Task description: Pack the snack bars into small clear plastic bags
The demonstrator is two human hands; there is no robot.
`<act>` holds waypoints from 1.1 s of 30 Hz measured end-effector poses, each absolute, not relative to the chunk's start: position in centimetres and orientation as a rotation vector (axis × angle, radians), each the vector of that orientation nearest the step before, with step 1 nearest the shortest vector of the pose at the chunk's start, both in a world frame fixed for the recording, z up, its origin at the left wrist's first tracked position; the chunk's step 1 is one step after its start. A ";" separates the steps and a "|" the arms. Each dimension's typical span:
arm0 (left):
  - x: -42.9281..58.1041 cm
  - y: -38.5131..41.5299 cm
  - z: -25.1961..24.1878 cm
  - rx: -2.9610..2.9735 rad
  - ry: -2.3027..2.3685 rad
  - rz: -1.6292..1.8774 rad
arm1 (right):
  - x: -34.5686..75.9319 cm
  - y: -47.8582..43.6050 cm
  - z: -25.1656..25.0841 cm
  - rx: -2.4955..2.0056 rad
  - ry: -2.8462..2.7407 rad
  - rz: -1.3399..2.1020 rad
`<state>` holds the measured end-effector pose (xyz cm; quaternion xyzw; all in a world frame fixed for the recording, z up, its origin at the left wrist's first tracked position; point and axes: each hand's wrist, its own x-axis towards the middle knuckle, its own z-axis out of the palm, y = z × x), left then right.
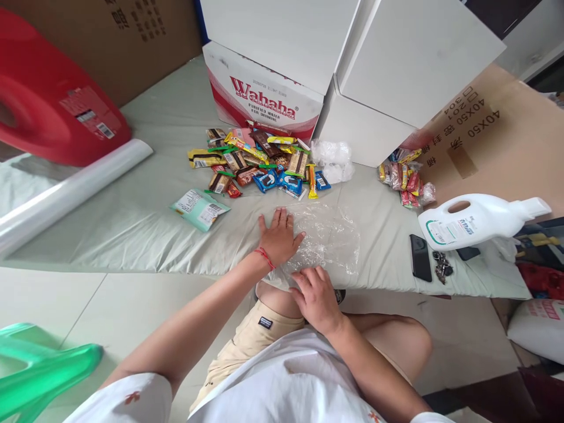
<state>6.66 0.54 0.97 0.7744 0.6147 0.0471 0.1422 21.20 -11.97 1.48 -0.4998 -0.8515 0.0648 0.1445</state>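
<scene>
A clear plastic bag (pixel 328 238) lies flat and crinkled near the front edge of the cloth-covered surface. My left hand (pixel 278 238), with a red string on the wrist, rests palm down on the bag's left part, its fingers spread. At the bag's near edge, my right hand (pixel 316 296) has its fingers bent, with the thumb and forefinger closed on the film. Beyond the bag is a pile of wrapped snack bars (pixel 259 158) in yellow, brown and blue. To the left of my left hand lies a mint-green snack packet (pixel 200 210).
A Wahaha carton (pixel 267 97) stands behind the pile, beside white boxes (pixel 368 126). At left are a red jug (pixel 57 94) and a plastic film roll (pixel 74 194). Bagged snacks (pixel 405 179), a white detergent bottle (pixel 476 222), a phone (pixel 420 257) and keys (pixel 442 267) lie right.
</scene>
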 end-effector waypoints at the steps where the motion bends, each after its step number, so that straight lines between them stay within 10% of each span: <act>1: 6.6 0.6 1.0 2.227 1.769 0.139 | 21.5 -11.9 1.3 -1.463 -2.455 0.180; 15: 8.5 0.0 -0.1 2.209 1.886 0.279 | 18.5 -12.9 1.5 -1.152 -2.403 0.421; 22: 8.1 -0.6 -0.8 2.251 1.858 0.348 | 28.8 -10.4 0.6 -1.835 -1.447 0.130; 33: 6.6 0.1 -0.8 2.304 1.836 0.331 | 31.8 -6.4 2.0 -1.733 -1.043 1.053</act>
